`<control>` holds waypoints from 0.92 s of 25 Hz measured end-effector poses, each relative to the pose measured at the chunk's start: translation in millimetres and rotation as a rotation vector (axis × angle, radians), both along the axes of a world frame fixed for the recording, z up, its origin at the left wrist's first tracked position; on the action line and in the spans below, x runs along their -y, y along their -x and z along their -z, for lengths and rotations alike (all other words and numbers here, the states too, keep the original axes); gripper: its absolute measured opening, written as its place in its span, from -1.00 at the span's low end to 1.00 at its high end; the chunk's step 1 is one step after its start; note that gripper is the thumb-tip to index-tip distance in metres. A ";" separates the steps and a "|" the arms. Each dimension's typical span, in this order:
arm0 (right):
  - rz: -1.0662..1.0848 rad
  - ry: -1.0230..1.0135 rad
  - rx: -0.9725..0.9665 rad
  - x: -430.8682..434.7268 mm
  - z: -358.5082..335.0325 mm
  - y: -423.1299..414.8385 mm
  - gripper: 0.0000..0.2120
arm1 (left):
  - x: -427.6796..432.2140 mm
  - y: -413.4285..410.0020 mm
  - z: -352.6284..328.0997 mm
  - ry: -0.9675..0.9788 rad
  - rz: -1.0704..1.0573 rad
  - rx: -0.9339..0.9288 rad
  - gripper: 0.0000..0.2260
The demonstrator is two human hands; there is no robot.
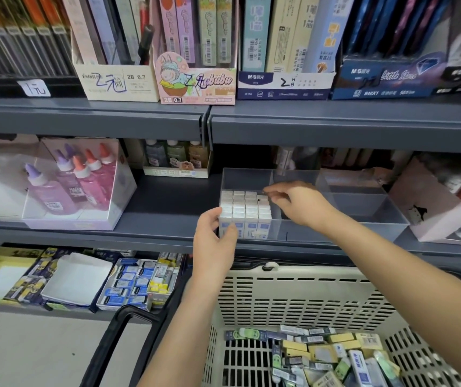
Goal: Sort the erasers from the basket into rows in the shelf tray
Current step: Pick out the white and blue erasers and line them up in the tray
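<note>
Grey metal shop shelves carry boxed stationery, and a clear, hard plastic shelf tray [363, 208] with dividers sits on the middle one. The left hand [215, 238] reaches up from below and grips the tray's front left corner, thumb on the rim and fingers against the front wall. The right hand [299, 203] stretches in over the left compartment, fingers bunched narrowly at the back row; whether they pinch anything I cannot tell. White standing erasers [244, 206], sleeved and blocky, fill that compartment in tight rows. Below, a beige slotted basket [307, 277] holds loose erasers [332, 356] in a jumble.
</note>
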State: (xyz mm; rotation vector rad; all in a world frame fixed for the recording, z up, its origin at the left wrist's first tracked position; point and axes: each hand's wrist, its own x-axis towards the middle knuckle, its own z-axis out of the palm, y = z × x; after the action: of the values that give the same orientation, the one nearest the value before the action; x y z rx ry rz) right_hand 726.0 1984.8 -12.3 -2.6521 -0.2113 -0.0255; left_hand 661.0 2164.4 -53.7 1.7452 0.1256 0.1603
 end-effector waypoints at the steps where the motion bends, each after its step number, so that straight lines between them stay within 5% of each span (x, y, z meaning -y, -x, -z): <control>1: -0.010 -0.016 0.038 3.0 -3.7 8.6 -0.70 | 0.8 2.9 0.4 0.018 -0.019 0.011 -0.68; 5: 0.021 -0.149 0.187 24.0 -9.2 61.4 -0.77 | 14.4 28.8 3.4 0.062 -0.121 0.079 -0.79; 9: 0.024 -0.272 0.086 54.1 13.8 133.7 -0.83 | 41.3 73.3 15.9 0.074 0.023 0.133 -0.78; 15: -0.173 0.016 -0.351 80.6 98.9 206.2 -0.82 | 73.4 118.7 78.1 -0.245 0.589 -0.270 -0.89; 23: -0.415 0.237 -0.611 50.9 168.1 236.7 -0.74 | 63.1 134.2 138.8 -0.527 0.717 -0.542 -0.90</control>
State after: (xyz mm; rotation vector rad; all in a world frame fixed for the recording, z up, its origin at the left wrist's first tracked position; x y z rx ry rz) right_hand 489.3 1933.9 -180.4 -2.6414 -0.5728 0.9769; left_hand 526.8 2101.4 -192.5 2.2078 -0.1715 -0.8765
